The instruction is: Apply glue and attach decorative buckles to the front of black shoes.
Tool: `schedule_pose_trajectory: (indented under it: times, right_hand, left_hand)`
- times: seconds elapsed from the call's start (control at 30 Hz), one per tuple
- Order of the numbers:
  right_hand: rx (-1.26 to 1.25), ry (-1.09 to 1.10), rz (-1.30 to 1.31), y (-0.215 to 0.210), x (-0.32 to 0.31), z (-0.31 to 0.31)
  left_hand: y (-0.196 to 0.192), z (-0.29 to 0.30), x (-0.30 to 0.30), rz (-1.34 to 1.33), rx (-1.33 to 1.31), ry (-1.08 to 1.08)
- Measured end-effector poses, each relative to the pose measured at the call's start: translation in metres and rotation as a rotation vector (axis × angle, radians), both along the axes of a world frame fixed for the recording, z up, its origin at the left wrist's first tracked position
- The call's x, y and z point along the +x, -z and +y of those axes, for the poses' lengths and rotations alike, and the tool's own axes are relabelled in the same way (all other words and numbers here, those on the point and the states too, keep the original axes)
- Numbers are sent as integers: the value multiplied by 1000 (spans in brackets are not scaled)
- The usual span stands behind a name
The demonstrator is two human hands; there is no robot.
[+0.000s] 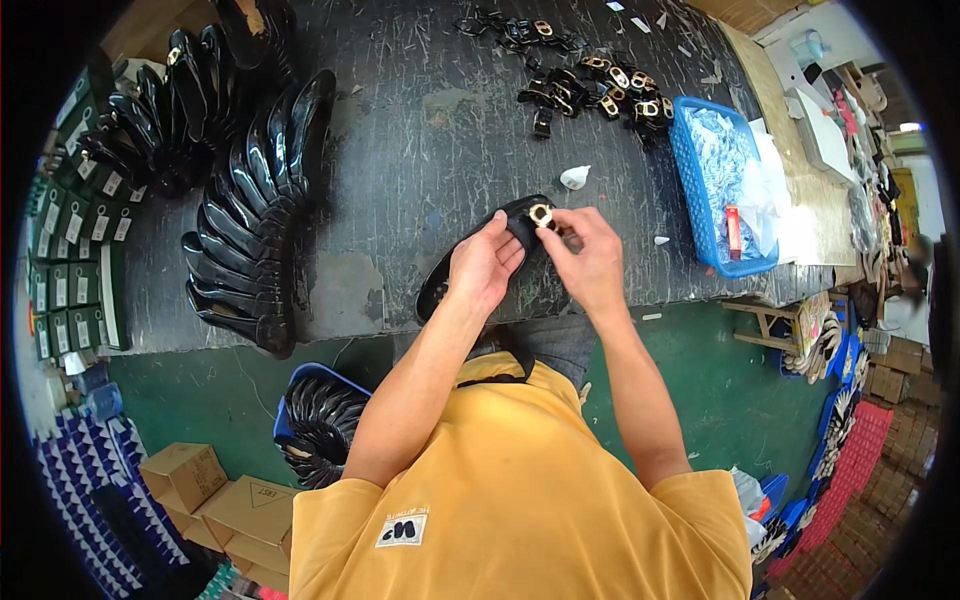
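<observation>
The left hand (483, 266) grips the black shoe (470, 262) from above, fingers wrapped over its upper, holding it tilted at the near edge of the tabletop (420, 150). The right hand (588, 258) pinches the gold buckle (541, 214) between thumb and fingertips and holds it against the strap at the far end of the shoe; both hands are closed on the work. The step in hand appears to be fitting the buckle trim onto the strap. The next move likely calls for steady counter-pressure from the left hand while the right seats the buckle squarely; whether it is already fixed cannot be told. Outward from the hands, a small white scrap (574, 177) lies just beyond the shoe. Far right of centre lies a heap of black straps with gold buckles (590, 80), and a blue basket (720, 190) of white packets stands at the right. To the left, glossy black shoes (255, 220) lie fanned in overlapping rows.
</observation>
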State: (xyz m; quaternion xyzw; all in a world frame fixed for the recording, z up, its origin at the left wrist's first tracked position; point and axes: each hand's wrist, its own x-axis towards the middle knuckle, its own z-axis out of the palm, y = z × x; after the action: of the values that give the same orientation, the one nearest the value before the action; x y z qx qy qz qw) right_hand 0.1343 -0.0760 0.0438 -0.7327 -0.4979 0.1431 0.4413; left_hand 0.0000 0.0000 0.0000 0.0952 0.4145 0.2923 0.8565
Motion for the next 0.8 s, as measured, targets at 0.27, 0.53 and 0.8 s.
schedule_pose_trajectory:
  times: [0.27, 0.53, 0.8]
  right_hand:
    - [-28, -35, -220, -2, -17, 1]
    - [33, -44, -252, 6, -19, 1]
    - [25, -10, -246, 13, -23, 2]
  left_hand:
    - [-8, 1, 0, -27, -51, -46]
    - [-13, -1, 0, -44, -61, -46]
    - [-4, -8, 3, 13, 107, 8]
